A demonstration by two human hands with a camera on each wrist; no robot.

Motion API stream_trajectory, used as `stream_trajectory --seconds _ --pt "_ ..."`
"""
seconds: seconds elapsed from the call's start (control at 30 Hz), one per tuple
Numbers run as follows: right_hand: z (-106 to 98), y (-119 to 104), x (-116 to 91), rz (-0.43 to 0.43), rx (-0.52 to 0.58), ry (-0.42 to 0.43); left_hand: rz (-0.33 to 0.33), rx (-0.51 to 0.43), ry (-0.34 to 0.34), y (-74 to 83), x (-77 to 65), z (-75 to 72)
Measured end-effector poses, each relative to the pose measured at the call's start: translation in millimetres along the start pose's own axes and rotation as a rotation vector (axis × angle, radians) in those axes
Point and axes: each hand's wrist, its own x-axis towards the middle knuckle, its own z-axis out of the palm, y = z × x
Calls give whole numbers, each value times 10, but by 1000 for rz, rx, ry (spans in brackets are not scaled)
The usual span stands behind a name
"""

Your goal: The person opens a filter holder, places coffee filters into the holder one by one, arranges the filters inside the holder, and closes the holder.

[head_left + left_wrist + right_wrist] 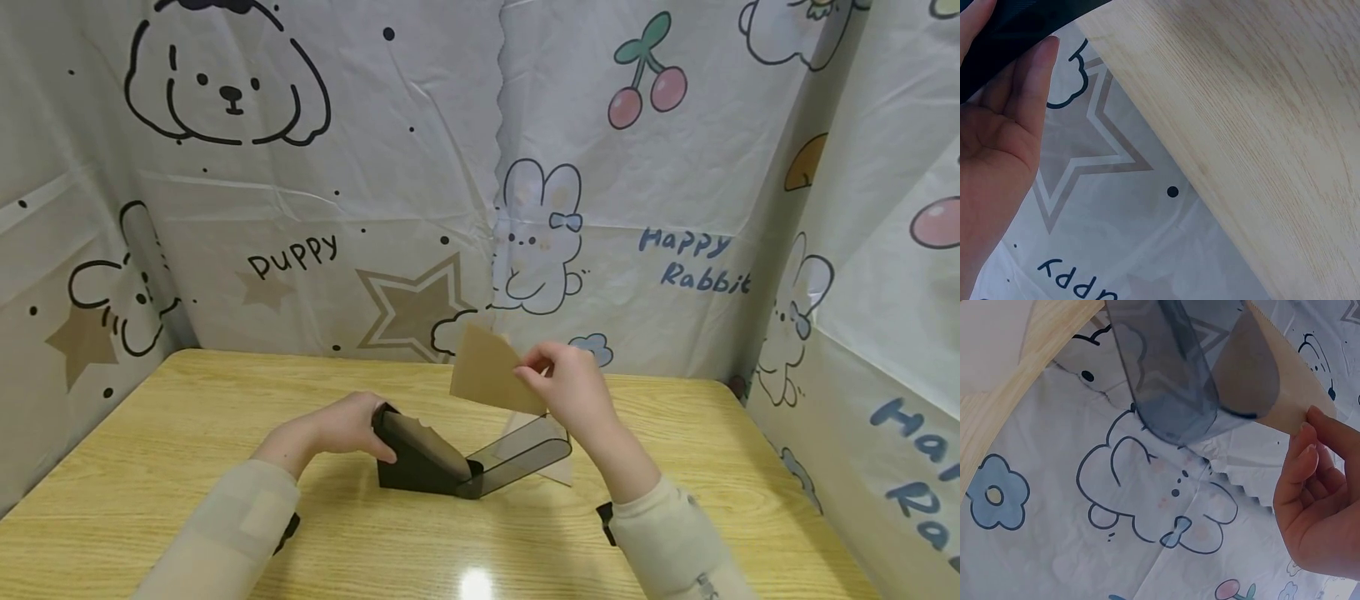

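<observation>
My left hand point(337, 427) grips the raised back end of a black holder point(412, 462) on the table, thumb on its near side. Inside the holder lie brown papers point(435, 442). Its smoky see-through lid point(525, 454) is swung open to the right. Above the lid, my right hand point(566, 387) pinches a brown paper coffee filter point(491, 371) by its right edge. In the right wrist view, part of this filter point(1288, 400) shows behind the lid point(1172, 394), with a crimped edge. The left wrist view shows only a dark part of the holder point(1010, 44) against the fingers.
A pale sheet point(557, 477) lies on the wooden table point(187, 517) beneath the lid, partly covered by it. Cartoon-printed cloth point(420, 183) hangs behind the table and along both sides.
</observation>
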Motion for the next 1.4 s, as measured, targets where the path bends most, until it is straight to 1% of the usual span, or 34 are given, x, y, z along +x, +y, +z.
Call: stream_trajectory --seconds 0.37,0.6,0.8,1.23,1.4 --pt "102 -70 -31 -30 31 -26 8 -14 -10 10 -1 -14" --pt "115 -126 -33 -46 38 -21 6 1 -8 11 3 -20" --pt "153 -175 -40 -51 58 -39 -7 10 -5 14 8 -22" --pt "327 -236 -85 -86 79 -81 5 9 -7 11 1 -24" --pt "374 -245 -90 -92 70 -78 1 16 -4 7 7 -18"
